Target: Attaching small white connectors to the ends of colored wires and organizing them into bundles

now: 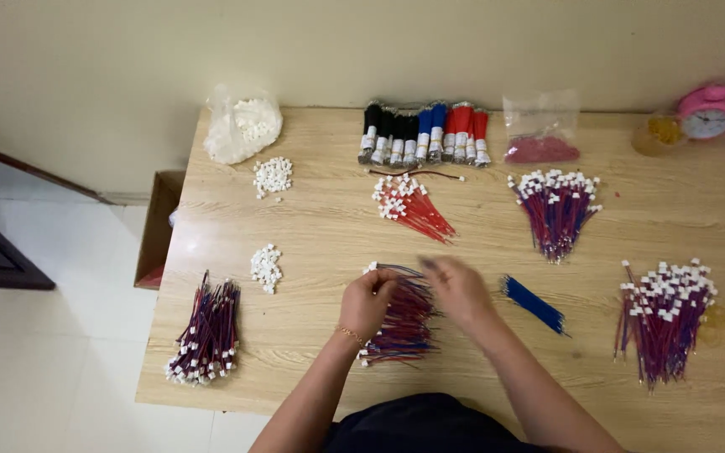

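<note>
— Fingers [377, 281] of the left hand [368, 302]: how are they being held?
— Curled together, clamped on the wire bundle [404, 319] of red and blue leads, lying at lower centre of the wooden table [312, 226].
— And the right hand [456, 289]?
— Blurred; being rested on the same bundle's upper right edge, its grip not being shown clearly enough to tell.
— Items being listed nearby?
— Blue wires [534, 304] just right; white connectors [266, 267] at left; red wires [413, 207] above centre.
</note>
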